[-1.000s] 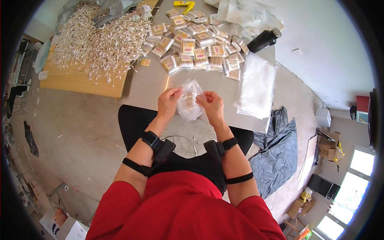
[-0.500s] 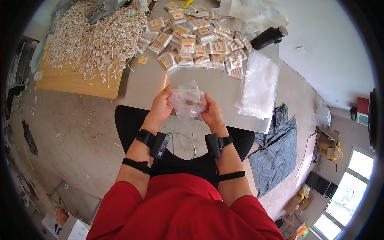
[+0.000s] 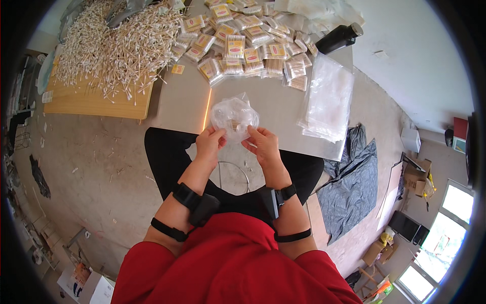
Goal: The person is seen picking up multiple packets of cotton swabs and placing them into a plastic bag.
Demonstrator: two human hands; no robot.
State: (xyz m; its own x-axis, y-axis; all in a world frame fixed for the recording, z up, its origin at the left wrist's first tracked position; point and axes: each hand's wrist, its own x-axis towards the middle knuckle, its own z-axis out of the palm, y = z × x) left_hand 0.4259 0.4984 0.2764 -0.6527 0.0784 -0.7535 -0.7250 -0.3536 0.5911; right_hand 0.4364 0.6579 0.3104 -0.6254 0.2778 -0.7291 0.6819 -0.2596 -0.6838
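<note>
Table top, grey and flat [image 3: 182, 104], fills the upper middle. A big heap of loose white cotton swabs [image 3: 109, 43] lies at its far left. A stack of clear flat plastic bags [image 3: 328, 99] sits on the right. Left hand [image 3: 210, 144] and right hand [image 3: 261, 146] pinch a small clear plastic bag [image 3: 234, 116] between them, over the near table edge.

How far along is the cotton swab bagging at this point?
Done: rows of filled swab packets lie on the table. In hand: left hand and right hand hold a clear bag. Left: a loose swab pile and stacked empty bags.
</note>
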